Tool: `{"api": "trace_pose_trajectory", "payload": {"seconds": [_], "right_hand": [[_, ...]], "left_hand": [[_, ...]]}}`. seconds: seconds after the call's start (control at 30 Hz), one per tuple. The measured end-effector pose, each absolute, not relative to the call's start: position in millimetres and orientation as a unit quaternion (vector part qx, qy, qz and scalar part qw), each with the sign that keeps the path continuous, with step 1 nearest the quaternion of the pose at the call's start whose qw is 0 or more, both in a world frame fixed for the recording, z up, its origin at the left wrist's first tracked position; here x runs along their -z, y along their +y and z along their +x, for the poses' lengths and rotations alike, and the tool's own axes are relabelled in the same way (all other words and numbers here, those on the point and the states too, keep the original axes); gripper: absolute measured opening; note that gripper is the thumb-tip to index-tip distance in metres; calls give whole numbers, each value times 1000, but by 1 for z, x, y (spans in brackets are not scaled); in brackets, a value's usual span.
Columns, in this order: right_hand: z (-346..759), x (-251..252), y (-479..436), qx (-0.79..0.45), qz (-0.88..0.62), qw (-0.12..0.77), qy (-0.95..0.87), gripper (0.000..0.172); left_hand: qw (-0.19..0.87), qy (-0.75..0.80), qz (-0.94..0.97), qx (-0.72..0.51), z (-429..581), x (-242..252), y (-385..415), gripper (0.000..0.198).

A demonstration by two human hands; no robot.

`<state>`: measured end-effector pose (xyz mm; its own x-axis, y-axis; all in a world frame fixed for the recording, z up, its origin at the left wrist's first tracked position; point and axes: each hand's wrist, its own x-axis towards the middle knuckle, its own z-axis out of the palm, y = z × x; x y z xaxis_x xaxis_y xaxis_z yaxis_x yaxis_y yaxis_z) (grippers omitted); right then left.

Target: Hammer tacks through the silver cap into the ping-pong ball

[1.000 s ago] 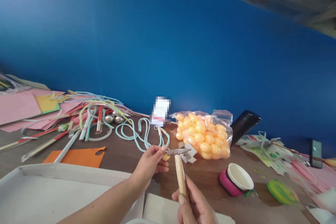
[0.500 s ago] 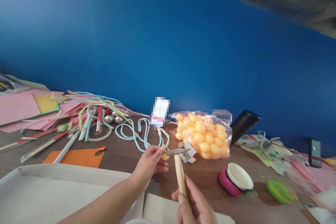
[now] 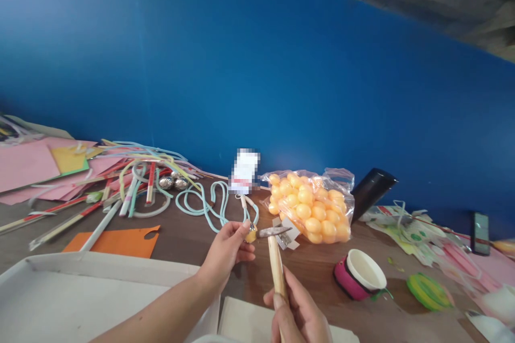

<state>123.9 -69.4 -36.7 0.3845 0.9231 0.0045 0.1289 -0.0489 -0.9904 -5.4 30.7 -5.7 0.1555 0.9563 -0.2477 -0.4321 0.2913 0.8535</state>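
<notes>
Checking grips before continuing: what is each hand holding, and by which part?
The right hand holds a hammer by its wooden handle. The left hand pinches a small yellowish piece; by which part is unclear.

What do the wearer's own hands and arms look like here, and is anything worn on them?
The left hand and right hand are both bare: no gloves or rings show. The left forearm has no sleeve, watch or bracelet in view. The right forearm falls outside the picture, so its sleeve can't be judged.
</notes>
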Motion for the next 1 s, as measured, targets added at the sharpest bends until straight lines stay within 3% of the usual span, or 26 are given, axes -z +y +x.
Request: {"api": "trace_pose_trajectory", "payload": {"seconds": [0.47, 0.8, 1.0], "right_hand": [[127, 36, -66, -426, -663, 378, -487, 60], [131, 28, -67, -224, -622, 483, -574, 27], [127, 12, -68, -352, -600, 551, -460, 43]], "left_hand": [[667, 412, 336, -522, -7, 0, 26, 35], [723, 340, 326, -506, -9, 2, 25, 32], [768, 258, 373, -453, -10, -7, 18, 28]]}}
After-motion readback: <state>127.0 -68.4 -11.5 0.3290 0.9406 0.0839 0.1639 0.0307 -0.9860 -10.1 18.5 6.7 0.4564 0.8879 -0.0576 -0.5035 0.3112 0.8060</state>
